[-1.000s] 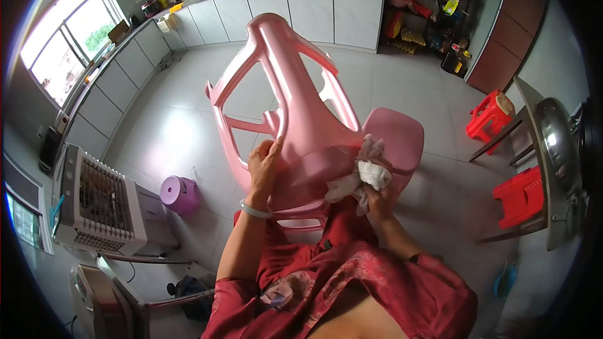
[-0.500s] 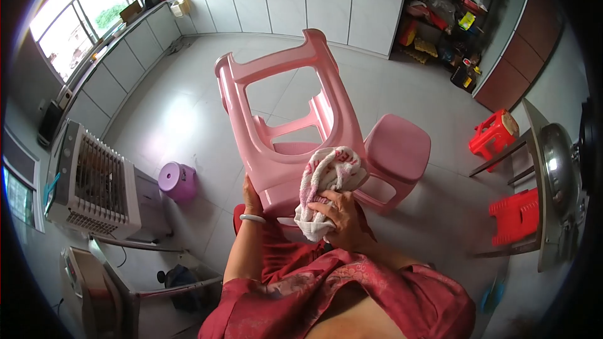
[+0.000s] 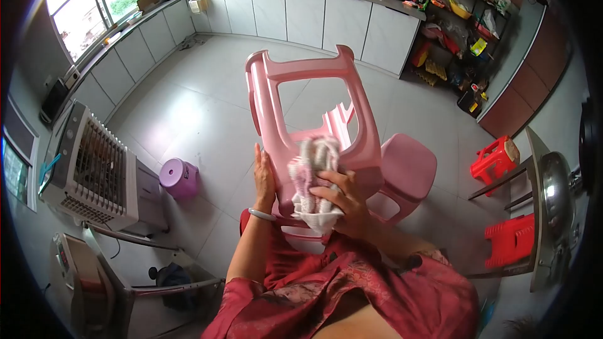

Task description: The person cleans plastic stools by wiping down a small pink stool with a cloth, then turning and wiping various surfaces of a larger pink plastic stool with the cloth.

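Note:
A pink plastic stool is tipped over in front of me, its legs pointing away and its near end at my lap. My left hand lies flat against the stool's left side, fingers stretched out. In my right hand is a bunched white cloth with pink markings, pressed to the near part of the stool. The cloth is smeared by motion and covers some of the surface under it.
Another pink stool stands close on the right. A small purple stool is on the floor to the left, by an air cooler. Red stools and a table stand at the right. Cabinets line the back.
My right hand has moved the cloth left across the stool. The left hand has slid up the stool's side, its fingers now straighter. The view has shifted slightly.

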A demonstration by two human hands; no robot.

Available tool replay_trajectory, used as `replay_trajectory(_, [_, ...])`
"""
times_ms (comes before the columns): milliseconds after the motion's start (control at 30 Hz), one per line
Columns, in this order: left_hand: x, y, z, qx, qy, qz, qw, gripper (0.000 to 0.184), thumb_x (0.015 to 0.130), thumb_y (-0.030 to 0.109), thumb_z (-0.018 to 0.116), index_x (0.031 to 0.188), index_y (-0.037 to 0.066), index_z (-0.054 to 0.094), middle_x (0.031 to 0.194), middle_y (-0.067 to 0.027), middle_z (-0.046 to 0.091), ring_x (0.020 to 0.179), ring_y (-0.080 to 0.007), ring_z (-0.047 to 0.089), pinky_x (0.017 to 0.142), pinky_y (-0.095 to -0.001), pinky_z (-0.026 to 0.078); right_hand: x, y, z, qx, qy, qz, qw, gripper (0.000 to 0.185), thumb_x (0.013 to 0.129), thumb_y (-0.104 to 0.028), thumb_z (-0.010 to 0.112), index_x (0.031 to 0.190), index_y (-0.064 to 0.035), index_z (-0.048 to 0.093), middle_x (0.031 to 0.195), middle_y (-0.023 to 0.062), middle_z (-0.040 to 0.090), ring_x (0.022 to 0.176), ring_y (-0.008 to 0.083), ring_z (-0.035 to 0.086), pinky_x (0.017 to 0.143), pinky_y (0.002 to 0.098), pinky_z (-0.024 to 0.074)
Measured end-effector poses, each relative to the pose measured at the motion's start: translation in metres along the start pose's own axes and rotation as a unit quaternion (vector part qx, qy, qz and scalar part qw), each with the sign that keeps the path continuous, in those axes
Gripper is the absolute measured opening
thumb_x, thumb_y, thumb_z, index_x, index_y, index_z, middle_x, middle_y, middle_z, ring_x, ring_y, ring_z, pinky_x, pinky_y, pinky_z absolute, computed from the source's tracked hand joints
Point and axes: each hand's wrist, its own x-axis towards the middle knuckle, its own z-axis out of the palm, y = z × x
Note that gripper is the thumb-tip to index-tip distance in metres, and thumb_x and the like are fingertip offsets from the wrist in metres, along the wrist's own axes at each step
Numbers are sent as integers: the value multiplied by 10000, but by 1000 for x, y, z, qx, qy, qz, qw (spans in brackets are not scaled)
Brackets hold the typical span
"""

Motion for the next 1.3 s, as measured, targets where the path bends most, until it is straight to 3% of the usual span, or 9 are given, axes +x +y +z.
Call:
replay_trajectory(133, [3, -9, -8, -17, -94, -2, 995, 593, 955, 119, 559, 1496, 55, 327, 1342, -151, 553, 1082, -213, 618, 894, -323, 520, 32, 41, 49, -80, -131, -38, 987, 473, 786, -250, 686, 1239, -149, 596, 1319, 148, 519, 1207, 455, 469, 972, 548, 409])
replay_trajectory(333, [0, -21, -25, 174, -80, 132, 973, 371, 935, 261, 584, 1194, -5, 597, 1109, -116, 669, 972, -201, 645, 825, -347, 522, 99, 83, 101, -105, -114, -89, 984, 513, 674, -145, 731, 1168, -164, 595, 1195, 102, 555, 1064, 390, 527, 829, 510, 461])
replay_trajectory(467, [-3, -25, -36, 175, -81, 96, 976, 393, 981, 308, 514, 1153, -38, 589, 1055, -120, 674, 925, -199, 644, 810, -340, 506, 167, 112, 139, -177, -185, -66, 964, 417, 787, -188, 605, 1201, -137, 605, 1312, 167, 518, 1185, 429, 488, 1025, 608, 310])
replay_trajectory(567, [-17, 21, -19, 179, -13, -22, 983, 437, 1007, 310, 476, 1269, -33, 544, 1124, -135, 661, 990, -206, 626, 865, -323, 483, 212, 141, 183, -272, -208, -65, 937, 460, 791, -212, 605, 1243, -127, 591, 1350, 167, 505, 1267, 425, 435, 1091, 633, 218])
replay_trajectory(733, [-24, 28, -14, 113, -32, 45, 992, 560, 1016, 301, 461, 1490, 28, 339, 1452, -155, 465, 1315, -209, 444, 1072, -311, 348, 290, 158, 210, -399, -275, 19, 874, 561, 811, -272, 590, 1340, -96, 526, 1438, 183, 424, 1347, 428, 344, 1142, 600, 139])
replay_trajectory(867, [-18, 23, -17, 97, -28, 25, 995, 568, 1014, 308, 468, 1490, 27, 337, 1455, -153, 464, 1308, -200, 451, 1067, -305, 352, 295, 201, 233, -375, -131, 56, 916, 596, 843, -362, 576, 1372, -97, 501, 1532, 233, 250, 1409, 433, 245, 1157, 559, 113])
replay_trajectory(1067, [-20, 28, -9, 93, -5, 56, 994, 537, 1017, 320, 448, 1458, 17, 401, 1354, -112, 550, 1174, -167, 505, 995, -283, 392, 249, 165, 183, -224, -198, -8, 954, 498, 766, -284, 683, 1226, -123, 577, 1391, 186, 449, 1329, 435, 374, 1022, 543, 326])
replay_trajectory(1167, [-20, 17, -14, 94, 4, 52, 994, 528, 1015, 323, 454, 1440, 12, 422, 1275, -103, 594, 1104, -157, 530, 950, -276, 416, 185, 150, 169, -150, -104, -71, 981, 572, 729, -352, 732, 1243, -153, 578, 1512, 245, 299, 1382, 456, 294, 1040, 560, 337])
replay_trajectory(1300, [-20, 16, -21, 103, -20, 29, 994, 430, 1019, 304, 467, 1273, -32, 558, 1129, -142, 675, 1039, -203, 599, 898, -326, 465, 136, 101, 125, -93, -115, -145, 978, 460, 713, -237, 751, 1146, -180, 606, 1152, 114, 569, 1125, 344, 547, 852, 489, 451])
